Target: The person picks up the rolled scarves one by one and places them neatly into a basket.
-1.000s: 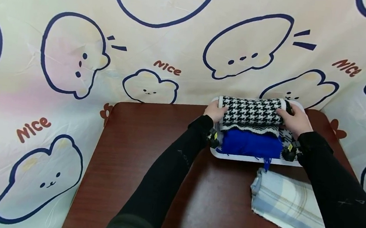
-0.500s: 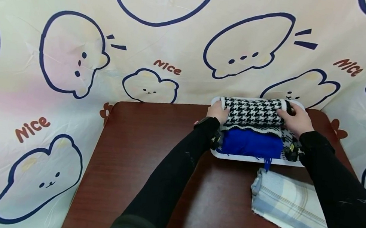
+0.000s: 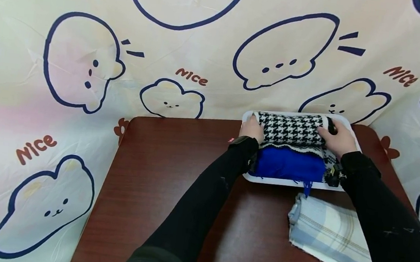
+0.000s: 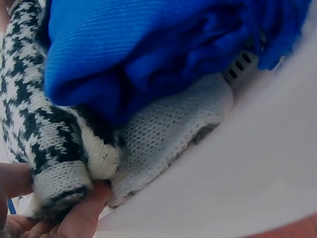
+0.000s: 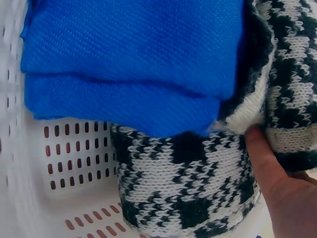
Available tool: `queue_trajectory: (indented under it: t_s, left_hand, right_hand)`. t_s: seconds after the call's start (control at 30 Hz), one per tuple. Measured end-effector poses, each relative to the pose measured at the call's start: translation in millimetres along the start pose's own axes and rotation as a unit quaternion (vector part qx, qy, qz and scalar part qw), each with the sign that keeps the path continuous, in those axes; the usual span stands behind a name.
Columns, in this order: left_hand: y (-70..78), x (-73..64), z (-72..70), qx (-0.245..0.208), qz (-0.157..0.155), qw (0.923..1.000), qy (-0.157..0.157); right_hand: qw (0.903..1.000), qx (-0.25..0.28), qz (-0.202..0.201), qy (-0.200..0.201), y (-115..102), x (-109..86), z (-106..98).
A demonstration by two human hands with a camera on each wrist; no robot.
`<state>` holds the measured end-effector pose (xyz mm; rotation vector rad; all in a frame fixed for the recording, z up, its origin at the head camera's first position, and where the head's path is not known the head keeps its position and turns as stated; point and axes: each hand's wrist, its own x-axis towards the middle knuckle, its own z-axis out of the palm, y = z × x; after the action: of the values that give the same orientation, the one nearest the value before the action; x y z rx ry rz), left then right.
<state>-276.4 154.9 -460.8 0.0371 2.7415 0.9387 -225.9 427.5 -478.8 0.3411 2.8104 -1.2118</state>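
Note:
A folded black-and-white houndstooth knit scarf [image 3: 292, 129] lies along the back of a white plastic basket [image 3: 289, 183]. My left hand [image 3: 252, 129] grips its left end, with fingers [image 4: 81, 213] curled under the rolled edge in the left wrist view. At the other end my right hand [image 3: 340, 138] holds the scarf, one extended finger [image 5: 262, 156] against its edge. In front sits a folded blue scarf [image 3: 288, 165], its fringe hanging over the basket's front rim. Beneath it the right wrist view shows another black-and-white knit piece [image 5: 183, 183].
A folded pale blue and cream plaid scarf [image 3: 334, 238] lies on the brown table [image 3: 166, 173] in front of the basket, partly under my right sleeve. Behind the table hangs a cartoon-printed cloth [image 3: 187, 59].
My left hand has moved slightly right and inward at the basket's left side, and the houndstooth scarf's left end has shifted inward with it. The right hand stays nearly in place.

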Motion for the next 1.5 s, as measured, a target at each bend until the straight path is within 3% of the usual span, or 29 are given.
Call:
queue_trajectory:
  t_s: [0.1, 0.13, 0.27, 0.37, 0.43, 0.6, 0.73, 0.8, 1.03, 1.1, 1.17, 1.23, 1.27, 1.5]
  left_hand:
    - [-3.7, 10.2, 2.6, -0.03, -0.012, 0.9994, -0.014]
    - [-8.3, 20.2, 9.1, -0.041, -0.012, 0.9989, -0.017]
    - [-43.9, 89.1, 62.9, -0.095, 0.007, 0.9954, -0.01]
    - [-63.4, 128.6, 97.7, -0.102, 0.023, 0.9945, -0.005]
    - [-67.3, 137.6, 104.1, -0.114, 0.018, 0.9931, -0.023]
    - [-69.8, 139.8, 106.9, -0.097, 0.044, 0.9941, -0.023]
    - [-69.7, 130.7, 99.1, -0.083, 0.055, 0.9948, -0.017]
    - [-69.4, 119.5, 86.6, -0.084, 0.055, 0.9946, -0.028]
    - [-59.0, 54.9, 15.7, -0.11, 0.059, 0.9895, -0.072]
    - [-63.9, 52.2, 10.9, -0.106, 0.077, 0.9894, -0.063]
    - [-66.1, 51.0, 4.4, -0.116, 0.072, 0.9873, -0.08]
    - [-71.4, 53.2, 5.4, -0.112, 0.099, 0.9866, -0.066]
    - [-70.1, 48.0, 0.3, -0.112, 0.104, 0.986, -0.067]
    - [-38.5, -29.4, -60.6, -0.149, 0.114, 0.9792, -0.077]
  right_hand:
    - [1.0, 0.001, 0.005, 0.003, -2.5, -1.8, -1.5]
    - [1.0, 0.001, 0.007, 0.005, -3.1, -2.3, -2.1]
    - [0.9998, 0.001, 0.011, 0.018, -6.6, -4.7, -5.4]
    - [0.9995, -0.005, 0.008, 0.031, -8.5, -5.6, -6.6]
    - [0.9994, -0.003, 0.006, 0.033, -7.8, -5.3, -5.8]
    - [0.9994, 0.014, 0.016, 0.028, -3.9, -5.9, -3.6]
    - [0.9995, 0.012, 0.02, 0.019, -6.8, -9.9, -7.2]
    - [0.9997, 0.011, 0.017, 0.009, -10.8, -13.1, -9.9]
    - [0.9998, 0.007, 0.014, -0.01, -22.8, -22.2, -15.2]
    - [0.9997, 0.016, 0.01, -0.014, -25.4, -24.8, -16.7]
    - [0.9996, 0.02, 0.005, -0.017, -27.6, -27.3, -18.4]
    - [0.9997, 0.021, -0.001, -0.015, -30.3, -30.0, -20.7]
    - [0.9997, 0.021, -0.004, -0.014, -31.9, -31.5, -22.0]
    - [0.9992, 0.023, -0.029, -0.018, -42.7, -43.6, -28.3]
